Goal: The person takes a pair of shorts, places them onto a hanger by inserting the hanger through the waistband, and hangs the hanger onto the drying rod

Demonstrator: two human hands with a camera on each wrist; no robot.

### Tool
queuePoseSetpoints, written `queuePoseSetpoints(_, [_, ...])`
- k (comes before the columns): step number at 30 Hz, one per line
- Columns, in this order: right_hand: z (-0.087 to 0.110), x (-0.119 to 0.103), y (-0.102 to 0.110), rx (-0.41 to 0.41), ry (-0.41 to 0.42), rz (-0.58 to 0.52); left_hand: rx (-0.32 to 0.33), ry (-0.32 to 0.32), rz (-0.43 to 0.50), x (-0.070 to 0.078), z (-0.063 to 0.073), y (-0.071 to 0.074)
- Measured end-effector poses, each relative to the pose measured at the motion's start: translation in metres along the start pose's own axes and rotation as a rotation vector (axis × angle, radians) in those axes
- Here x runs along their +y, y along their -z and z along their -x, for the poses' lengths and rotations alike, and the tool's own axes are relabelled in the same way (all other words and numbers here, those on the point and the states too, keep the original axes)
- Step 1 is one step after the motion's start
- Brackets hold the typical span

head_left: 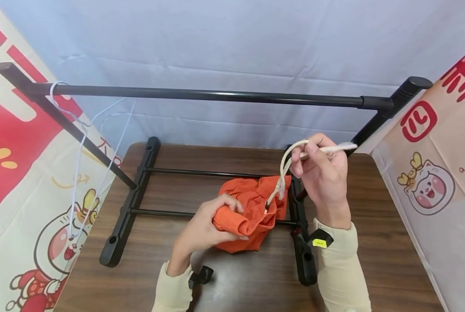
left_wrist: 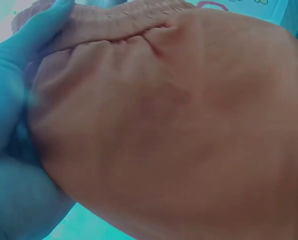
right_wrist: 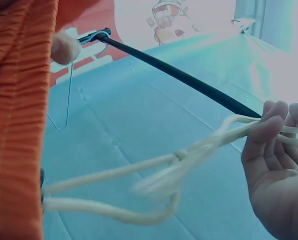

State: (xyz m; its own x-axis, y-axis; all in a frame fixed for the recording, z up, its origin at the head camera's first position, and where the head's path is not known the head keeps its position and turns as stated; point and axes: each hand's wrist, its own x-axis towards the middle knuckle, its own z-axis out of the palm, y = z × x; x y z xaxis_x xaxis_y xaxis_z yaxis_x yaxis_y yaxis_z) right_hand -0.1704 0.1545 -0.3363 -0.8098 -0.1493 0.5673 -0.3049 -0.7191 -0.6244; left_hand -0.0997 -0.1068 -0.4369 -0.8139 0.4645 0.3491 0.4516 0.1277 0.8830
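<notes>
Left grip [head_left: 209, 222] clasps a crumpled orange garment [head_left: 253, 197] with gathered waistband [right_wrist: 19, 125], right grip [head_left: 326, 175] pinches its knotted cream drawstring [right_wrist: 201, 148].

Prob. a curtained-off indoor booth, w/ pale cloth backdrop [head_left: 224, 43], cartoon banners [head_left: 458, 173] & wood-look tbl. [head_left: 388, 251]

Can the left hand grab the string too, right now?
Probably not without letting go: the left hand is curled round the orange cloth. The cream string, held by the right hand, comes out of that cloth close by, with nothing seen between, so a freed hand might reach it.
</notes>
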Motion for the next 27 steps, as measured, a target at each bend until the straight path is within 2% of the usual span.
queuePoseSetpoints(3, [-0.008, 0.006, -0.005, 0.017, 0.024, -0.004, -0.097, -0.042, -0.051, 0.007, 0.000, -0.004])
queuePoseSetpoints(6, [-0.013, 0.015, -0.010, -0.031, -0.029, 0.051, -0.168, -0.103, -0.139, 0.012, 0.000, -0.008])
queuePoseSetpoints(9, [-0.015, 0.025, -0.015, -0.156, -0.178, 0.239, -0.197, -0.158, -0.197, 0.014, -0.001, -0.011])
queuePoseSetpoints(12, [-0.015, 0.035, -0.021, -0.379, -0.389, 0.471, -0.201, -0.179, -0.216, 0.015, 0.000, -0.013])
queuePoseSetpoints(14, [-0.014, 0.038, -0.024, -0.511, -0.513, 0.591, -0.197, -0.178, -0.225, 0.015, 0.000, -0.013])
queuePoseSetpoints(16, [-0.013, 0.039, -0.025, -0.586, -0.590, 0.673, -0.190, -0.174, -0.228, 0.014, 0.000, -0.012])
queuePoseSetpoints(19, [-0.012, 0.035, -0.023, -0.585, -0.597, 0.795, -0.162, -0.171, -0.244, 0.014, 0.000, -0.011])
queuePoseSetpoints(23, [-0.010, 0.028, -0.009, -0.568, -0.576, 0.952, -0.108, -0.143, -0.180, 0.013, 0.002, -0.006])
queuePoseSetpoints(27, [-0.005, 0.028, 0.013, -0.556, -0.619, 1.061, 0.013, -0.090, -0.101, 0.011, 0.005, 0.002])
